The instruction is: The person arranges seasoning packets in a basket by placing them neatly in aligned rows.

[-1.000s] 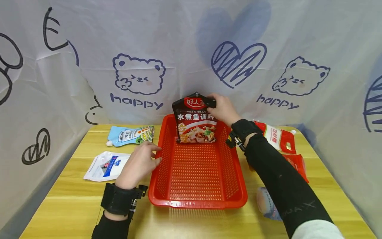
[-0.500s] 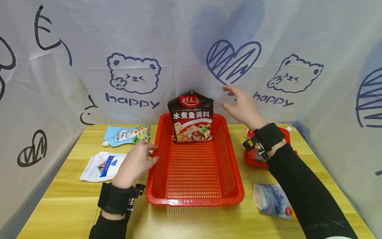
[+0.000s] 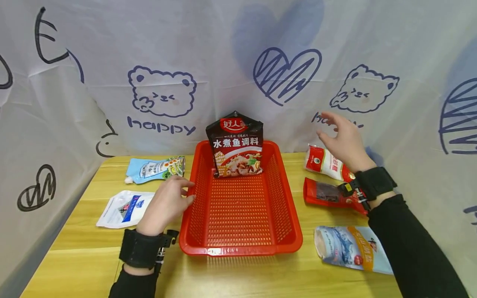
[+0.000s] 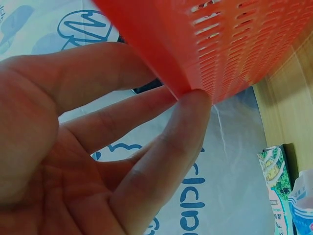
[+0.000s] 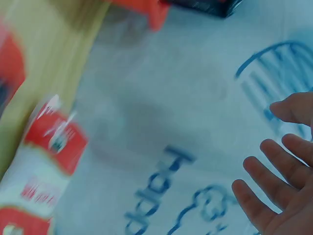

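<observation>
A wrinkled pale cloth [image 3: 220,37] hangs beyond the yellowish wood-grain table [image 3: 238,277], its far side showing a scribbled-in heart [image 3: 287,75] between a left bear drawing [image 3: 162,92] and a right bear drawing [image 3: 365,89], "happy" lettering [image 3: 161,125] beneath the left one, a black heart [image 3: 37,189] at left

Left black-sleeved arm [image 3: 133,285] reaches forward from the near edge; broad black band [image 3: 140,249] strapped round the left wrist [image 3: 138,270]. Left hand [image 3: 167,205] low, back upward, fingers [image 4: 171,152] and thumb bent, tips drawn together in a pinch. Right black-sleeved arm [image 3: 413,240] stretched forward, matching band [image 3: 374,183] at the wrist. Right hand [image 3: 344,142] higher, free in the air, fingers [image 5: 271,185] parted, thumb [image 5: 296,107] standing away from them.
</observation>
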Demonstrator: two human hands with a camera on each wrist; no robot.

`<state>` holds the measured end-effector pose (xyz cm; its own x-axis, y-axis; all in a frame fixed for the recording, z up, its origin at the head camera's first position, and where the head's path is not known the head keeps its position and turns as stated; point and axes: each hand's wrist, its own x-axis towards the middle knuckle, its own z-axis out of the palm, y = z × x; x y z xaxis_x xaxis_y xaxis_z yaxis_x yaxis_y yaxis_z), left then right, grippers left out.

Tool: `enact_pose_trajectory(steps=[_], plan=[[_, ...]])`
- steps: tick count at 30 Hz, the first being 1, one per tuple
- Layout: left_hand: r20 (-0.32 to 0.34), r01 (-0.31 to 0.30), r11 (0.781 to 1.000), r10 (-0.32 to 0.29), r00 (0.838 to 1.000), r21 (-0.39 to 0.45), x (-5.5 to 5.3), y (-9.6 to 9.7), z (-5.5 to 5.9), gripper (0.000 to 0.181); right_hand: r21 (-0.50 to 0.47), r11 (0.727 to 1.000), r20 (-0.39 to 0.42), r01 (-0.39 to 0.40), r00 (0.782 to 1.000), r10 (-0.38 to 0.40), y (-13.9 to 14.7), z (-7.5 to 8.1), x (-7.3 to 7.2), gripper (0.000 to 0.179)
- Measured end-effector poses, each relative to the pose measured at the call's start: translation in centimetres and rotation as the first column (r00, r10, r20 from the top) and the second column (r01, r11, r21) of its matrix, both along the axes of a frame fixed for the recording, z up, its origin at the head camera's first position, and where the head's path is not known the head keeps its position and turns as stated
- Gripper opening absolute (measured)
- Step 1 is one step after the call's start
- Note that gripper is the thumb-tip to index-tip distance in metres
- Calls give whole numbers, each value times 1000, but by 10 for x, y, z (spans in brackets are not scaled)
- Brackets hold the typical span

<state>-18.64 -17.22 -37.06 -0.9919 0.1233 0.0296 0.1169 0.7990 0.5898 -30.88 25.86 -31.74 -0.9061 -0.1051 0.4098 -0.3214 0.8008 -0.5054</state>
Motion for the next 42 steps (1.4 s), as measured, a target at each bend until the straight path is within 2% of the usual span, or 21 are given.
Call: enact_pose_trajectory(steps=[5, 9, 15, 21, 25, 32, 37, 40, 42], plan=[[-3, -3, 1000, 3, 1000, 1, 0, -1, 1, 32, 27, 999, 94, 26, 995, -28, 28, -16, -5, 54], [-2, -8, 1000, 8, 1000, -4, 0, -1, 0, 32, 82, 996, 189, 28, 981, -43, 43, -38, -14, 56], [1, -8, 1000, 8, 1000, 9, 0, -1, -1, 33, 229, 973, 361, -15, 930, -71, 55, -74, -31, 65], [2, -10, 1000, 10, 1000, 17, 0, 0, -3, 33, 379, 922, 445, -78, 889, -108, 56, -98, -41, 72], [7, -10, 1000, 10, 1000, 19, 1, 2, -3, 32, 442, 892, 472, -99, 871, -138, 56, -106, -46, 75], [25, -18, 1000, 17, 1000, 25, 1, 3, -2, 32, 505, 851, 484, -142, 863, -144, 57, -113, -61, 84], [10, -16, 1000, 15, 1000, 16, 0, 3, -1, 31, 527, 840, 499, -132, 848, -180, 56, -116, -71, 99], [8, -19, 1000, 19, 1000, 9, 1, 2, -1, 31, 547, 826, 497, -137, 847, -188, 54, -116, -73, 100], [8, -22, 1000, 22, 1000, 7, 1, 2, -1, 31, 556, 819, 490, -141, 852, -186, 52, -116, -74, 95]])
